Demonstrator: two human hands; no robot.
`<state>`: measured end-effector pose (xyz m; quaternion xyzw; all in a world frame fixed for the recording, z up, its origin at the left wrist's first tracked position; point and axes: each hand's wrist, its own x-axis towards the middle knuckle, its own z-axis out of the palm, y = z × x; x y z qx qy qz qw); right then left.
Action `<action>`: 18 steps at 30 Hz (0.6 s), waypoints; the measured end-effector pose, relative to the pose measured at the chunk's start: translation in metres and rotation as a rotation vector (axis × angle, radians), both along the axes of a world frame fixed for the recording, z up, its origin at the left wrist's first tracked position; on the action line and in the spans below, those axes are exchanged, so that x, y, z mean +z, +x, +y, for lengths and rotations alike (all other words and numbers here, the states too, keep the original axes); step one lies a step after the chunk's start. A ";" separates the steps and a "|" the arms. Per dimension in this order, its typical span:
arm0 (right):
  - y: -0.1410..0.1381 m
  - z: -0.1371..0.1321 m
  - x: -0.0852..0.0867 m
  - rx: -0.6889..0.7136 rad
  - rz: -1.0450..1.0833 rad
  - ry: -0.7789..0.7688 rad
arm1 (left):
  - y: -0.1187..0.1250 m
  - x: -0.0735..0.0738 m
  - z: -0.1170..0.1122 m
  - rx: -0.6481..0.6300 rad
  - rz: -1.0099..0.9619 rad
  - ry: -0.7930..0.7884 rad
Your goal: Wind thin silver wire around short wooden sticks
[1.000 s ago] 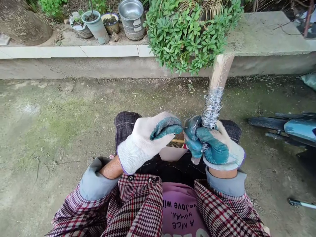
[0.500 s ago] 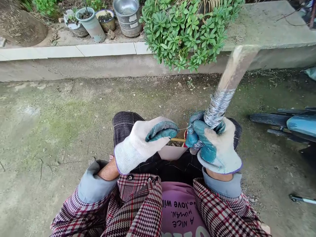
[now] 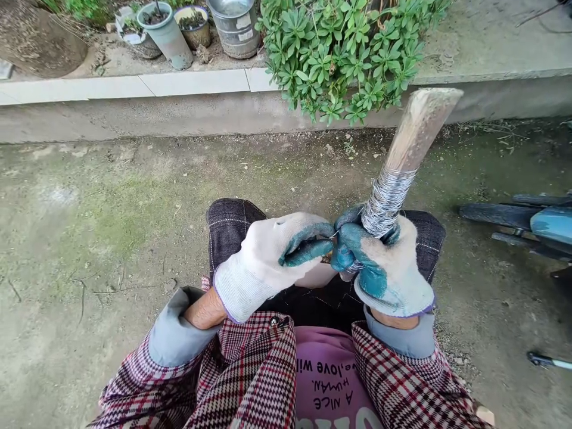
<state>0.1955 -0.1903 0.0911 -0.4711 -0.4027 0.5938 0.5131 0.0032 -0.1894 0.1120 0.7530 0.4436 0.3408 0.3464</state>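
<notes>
Both my hands wear white gloves with teal palms. My right hand is wrapped round the lower end of a wooden stick that slants up and to the right. A coil of thin silver wire is wound round the stick just above that grip. My left hand is closed in a pinch on the free end of the wire, its fingertips touching the right hand's fingers. Both hands sit over my knees.
A low concrete ledge runs across the back, with several pots, a metal bucket and a leafy green plant hanging over it. Part of a scooter lies at the right. The ground is mossy concrete.
The stick has tilted from nearly upright to slanting right. My left hand has moved right until its pinch meets the right hand; the short stretch of wire between them has closed.
</notes>
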 end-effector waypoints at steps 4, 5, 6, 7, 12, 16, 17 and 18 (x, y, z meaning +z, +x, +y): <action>-0.001 0.001 0.002 0.017 0.029 -0.027 | -0.003 0.003 0.000 -0.011 -0.002 0.027; -0.001 0.001 0.002 0.019 0.037 -0.029 | -0.004 0.003 -0.001 -0.011 0.002 0.023; -0.001 0.001 0.001 0.017 0.043 -0.032 | -0.005 0.003 -0.001 -0.003 0.012 0.017; -0.002 0.001 0.001 0.010 0.045 -0.034 | -0.005 0.003 -0.002 0.014 0.023 0.016; -0.001 -0.002 -0.007 -0.023 0.046 -0.017 | -0.001 0.001 -0.009 0.122 0.049 0.151; -0.003 -0.003 -0.005 -0.023 0.040 0.001 | 0.006 0.004 -0.011 0.210 -0.065 0.073; -0.004 -0.003 -0.003 -0.016 0.037 0.009 | 0.007 0.005 -0.010 0.218 -0.092 0.034; -0.004 -0.003 -0.002 -0.014 0.033 0.024 | 0.008 0.006 -0.009 0.216 -0.113 0.005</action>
